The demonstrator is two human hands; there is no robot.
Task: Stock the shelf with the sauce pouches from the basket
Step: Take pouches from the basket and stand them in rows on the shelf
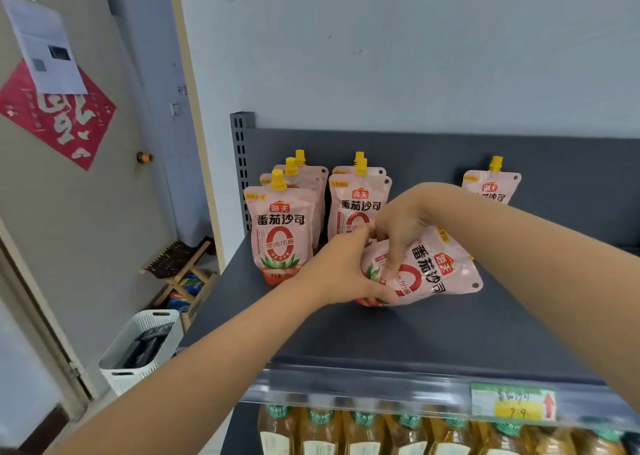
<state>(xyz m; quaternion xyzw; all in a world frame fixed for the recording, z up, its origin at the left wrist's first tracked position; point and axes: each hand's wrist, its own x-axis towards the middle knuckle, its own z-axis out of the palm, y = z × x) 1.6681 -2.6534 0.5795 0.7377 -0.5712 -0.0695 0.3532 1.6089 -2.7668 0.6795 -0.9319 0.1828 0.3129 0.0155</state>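
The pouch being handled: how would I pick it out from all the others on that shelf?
Find the dark grey shelf above the row of bottles. Near its middle, the left hand and right hand grip one pink sauce pouch. Unlike the upright pouches behind it, yellow caps on top, it lies tilted on its side, label sideways.
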